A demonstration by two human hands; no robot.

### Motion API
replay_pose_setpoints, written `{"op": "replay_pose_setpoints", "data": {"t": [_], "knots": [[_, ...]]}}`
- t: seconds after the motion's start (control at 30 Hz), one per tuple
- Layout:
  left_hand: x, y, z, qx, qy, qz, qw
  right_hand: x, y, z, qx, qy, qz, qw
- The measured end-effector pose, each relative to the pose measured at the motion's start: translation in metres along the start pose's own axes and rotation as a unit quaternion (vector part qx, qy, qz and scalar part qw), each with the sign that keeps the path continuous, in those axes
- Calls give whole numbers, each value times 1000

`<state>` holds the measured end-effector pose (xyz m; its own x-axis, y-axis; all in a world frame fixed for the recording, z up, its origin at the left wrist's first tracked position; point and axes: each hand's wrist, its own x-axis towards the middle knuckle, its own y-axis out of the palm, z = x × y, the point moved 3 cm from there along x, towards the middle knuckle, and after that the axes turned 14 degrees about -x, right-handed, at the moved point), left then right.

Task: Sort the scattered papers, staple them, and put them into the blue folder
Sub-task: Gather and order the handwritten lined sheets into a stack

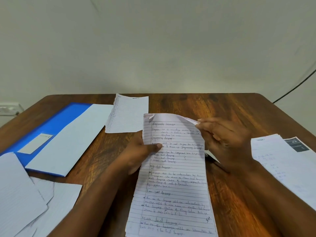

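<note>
A: What can be read on the handwritten sheets [172, 177] the person holds?

B: The top lined page is headed "Programming Language", with underlined headings further down: "High-level language", "Low-level language", "Middle level language". The smaller writing is too blurred to make out.

A: How do the hands hold it?

B: The left hand [136, 154] grips the left edge, its thumb lying across the front of the page. The right hand [222, 135] pinches the upper right corner, which is curled back, so more than one sheet shows there.

A: What lies around the hands?

B: Beyond the left hand a small lined sheet [127, 114] lies flat on the wooden bench [230, 106]; its writing is too faint to read. Well to the left of that hand lies the blue folder [56, 122], closed, bearing a pale label [35, 143] that cannot be read, with a long white sheet [71, 137] lying across it. Nearer the person on that side is a loose heap of blank papers [25, 199]. To the right of the right hand lies another stack of papers [287, 168], a dark printed page [296, 144] peeking out from under its far corner. A black cable [295, 87] runs down the wall beyond.
</note>
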<state>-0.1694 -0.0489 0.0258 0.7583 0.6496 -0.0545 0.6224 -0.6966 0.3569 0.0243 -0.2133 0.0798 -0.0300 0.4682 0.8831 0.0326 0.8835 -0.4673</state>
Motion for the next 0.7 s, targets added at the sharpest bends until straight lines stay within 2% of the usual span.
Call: {"op": "replay_pose_setpoints", "data": {"t": [0.2,0.33,0.5,0.7], "knots": [[-2,2,-5,-32,24,25,999,-2,0,4,3,-8,-41,999],[-1,0,-6,-43,43,31,998,2,2,3,81,78,-18,994],[-1,-1,-5,-45,48,30,997,7,3,-1,174,174,7,969],[0,-2,-4,-45,52,31,997,8,8,-5,229,256,26,939]]}}
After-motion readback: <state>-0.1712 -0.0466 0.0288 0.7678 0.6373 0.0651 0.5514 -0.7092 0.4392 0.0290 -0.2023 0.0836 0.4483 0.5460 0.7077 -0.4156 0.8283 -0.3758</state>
